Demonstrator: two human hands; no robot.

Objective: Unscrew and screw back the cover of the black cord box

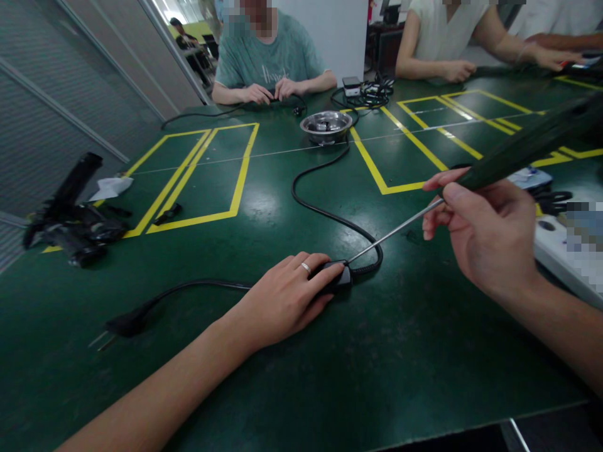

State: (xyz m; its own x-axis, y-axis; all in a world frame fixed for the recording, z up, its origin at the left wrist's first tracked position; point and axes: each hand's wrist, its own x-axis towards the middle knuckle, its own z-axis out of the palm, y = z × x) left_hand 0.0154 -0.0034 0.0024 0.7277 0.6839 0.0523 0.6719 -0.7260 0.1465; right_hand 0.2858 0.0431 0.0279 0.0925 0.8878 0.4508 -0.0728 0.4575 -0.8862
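My left hand [285, 298], with a ring on one finger, is closed over a small black box [347, 278] on the table and covers most of it. A black power cord [325, 215] leaves the box's right end. Another stretch of cord comes out from under my hand and ends in a two-pin plug [126, 323] at the left. In my right hand [490, 235] is a screwdriver [513, 144] with a thick dark body, held at a slant. Its long thin metal shaft reaches down to the box's right end, by my left fingertips.
On the green table [282, 402], a steel bowl [326, 127] holds small dark parts. Black cords and parts [85, 226] lie at the left, and a white power strip [560, 251] at the right. Across the table, a person's hands [271, 93] hold a cord; another person [447, 44] sits farther right.
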